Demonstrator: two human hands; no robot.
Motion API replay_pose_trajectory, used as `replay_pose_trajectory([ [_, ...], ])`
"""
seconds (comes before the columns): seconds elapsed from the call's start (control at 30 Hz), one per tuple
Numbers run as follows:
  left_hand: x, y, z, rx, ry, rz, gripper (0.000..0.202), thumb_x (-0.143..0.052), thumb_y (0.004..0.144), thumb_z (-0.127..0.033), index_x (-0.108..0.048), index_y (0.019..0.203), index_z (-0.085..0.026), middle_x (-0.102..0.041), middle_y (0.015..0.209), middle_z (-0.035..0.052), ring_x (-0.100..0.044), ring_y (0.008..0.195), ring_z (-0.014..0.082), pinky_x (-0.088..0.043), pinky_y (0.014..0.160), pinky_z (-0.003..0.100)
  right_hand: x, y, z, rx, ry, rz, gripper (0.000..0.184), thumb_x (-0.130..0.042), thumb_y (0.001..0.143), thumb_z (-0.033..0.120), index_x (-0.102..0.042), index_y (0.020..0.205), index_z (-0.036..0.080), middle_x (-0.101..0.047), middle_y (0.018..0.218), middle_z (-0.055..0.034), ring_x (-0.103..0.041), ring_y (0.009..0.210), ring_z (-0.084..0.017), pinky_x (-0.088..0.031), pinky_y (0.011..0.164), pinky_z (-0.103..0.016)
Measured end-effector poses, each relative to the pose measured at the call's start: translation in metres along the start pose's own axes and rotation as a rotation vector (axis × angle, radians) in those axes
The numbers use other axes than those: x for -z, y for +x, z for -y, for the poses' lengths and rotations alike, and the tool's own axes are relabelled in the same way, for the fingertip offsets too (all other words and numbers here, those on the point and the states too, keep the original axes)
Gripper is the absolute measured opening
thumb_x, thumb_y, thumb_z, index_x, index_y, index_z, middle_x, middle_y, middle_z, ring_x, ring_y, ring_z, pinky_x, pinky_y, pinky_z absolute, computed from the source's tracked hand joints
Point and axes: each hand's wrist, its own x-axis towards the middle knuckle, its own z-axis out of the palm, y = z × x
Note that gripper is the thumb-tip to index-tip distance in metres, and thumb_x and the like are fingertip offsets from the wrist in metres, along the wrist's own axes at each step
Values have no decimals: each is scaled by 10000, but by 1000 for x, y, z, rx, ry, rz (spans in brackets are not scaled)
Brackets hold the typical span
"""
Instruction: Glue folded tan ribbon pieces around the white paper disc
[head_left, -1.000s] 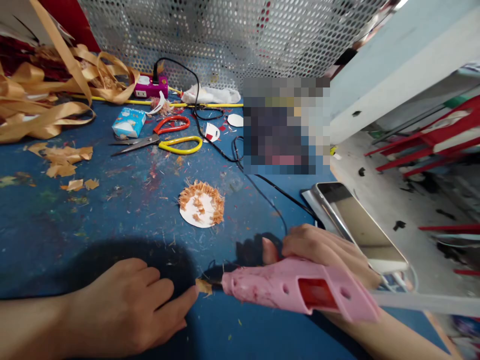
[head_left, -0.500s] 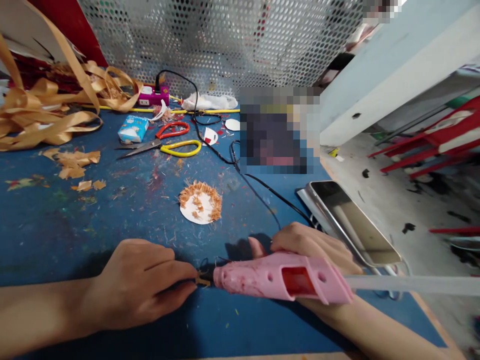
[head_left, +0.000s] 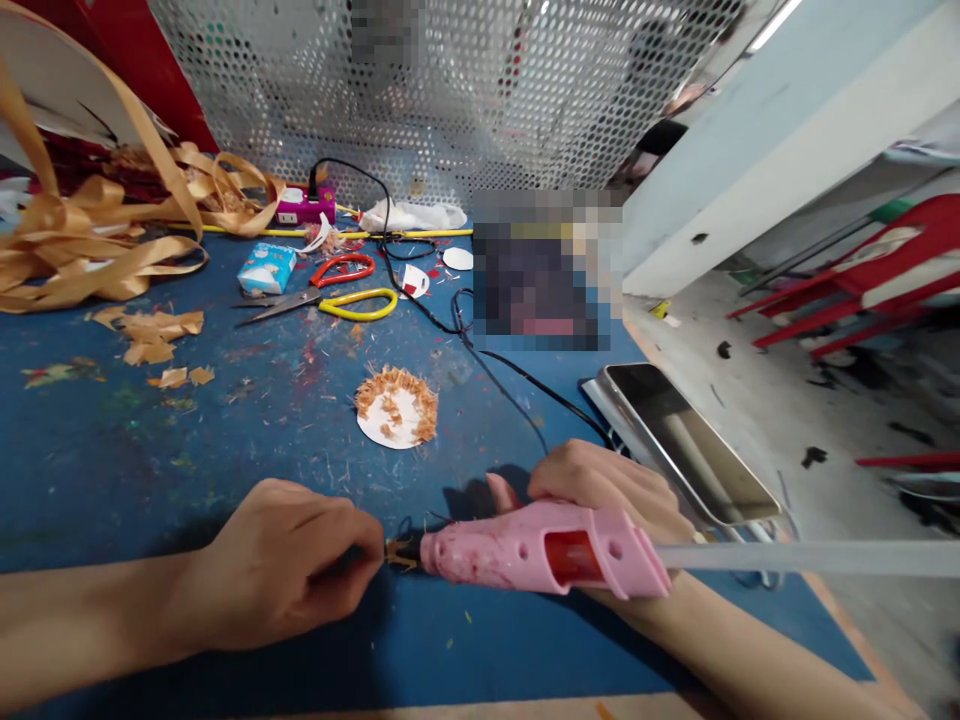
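My right hand (head_left: 607,485) is wrapped round a pink glue gun (head_left: 540,558) with a clear glue stick (head_left: 802,557) sticking out of its back. Its nozzle points left at a small tan ribbon scrap (head_left: 397,552), which my left hand (head_left: 289,565) pinches between thumb and forefinger just above the blue table (head_left: 225,440). Farther back lies a white paper disc (head_left: 396,408) edged with tan ribbon bits.
Red and yellow scissors (head_left: 330,292), a small blue box (head_left: 265,268) and a pink power strip (head_left: 304,208) with a black cord sit at the back. Tan ribbon (head_left: 90,240) piles at the left. A phone (head_left: 686,440) lies at the right table edge. Perforated metal closes the back.
My left hand has closed from a pointing finger into a pinch on the scrap. The glue gun and right hand have shifted slightly left, with the nozzle staying at the scrap.
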Motion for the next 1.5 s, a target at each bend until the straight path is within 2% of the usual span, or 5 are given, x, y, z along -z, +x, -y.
replay_pose_trajectory([
  [0.33,3,3,9,55,-107,77,134,-514,918,-139,-601,868,-227,-618,693,-57,-564,609,85,-404,570,180,4,4,0,175,98,-6,232,-716,744,84,-524,768,212,-511,564,32,-478,489,-120,-463,465,-285],
  [0.53,8,8,9,187,-579,113,105,-493,942,-104,-533,891,-187,-684,1176,108,-657,1071,170,-538,859,300,-3,-1,1,-108,99,-74,278,-725,759,168,-464,694,240,-490,542,53,-479,434,-104,-413,397,-251],
  [0.7,5,8,9,334,-971,157,134,-459,996,-214,-494,874,-173,-702,1139,161,-697,994,176,-581,769,305,-5,-2,-1,-269,197,-70,280,-729,777,201,-465,688,234,-494,559,58,-485,433,-88,-420,391,-217],
  [1.13,1,10,8,395,-970,70,109,-644,827,-104,-594,740,-146,-727,797,52,-701,696,119,-571,629,217,-11,-6,-1,-356,253,-68,282,-765,756,246,-493,688,224,-504,581,61,-476,445,-86,-389,406,-216],
  [1.5,50,17,70,499,-331,-497,94,-729,798,-216,-687,877,-184,-752,768,11,-712,636,148,-620,610,258,-5,-2,-13,-329,120,-121,281,-779,741,249,-506,674,233,-538,568,47,-490,422,-102,-414,381,-232],
])
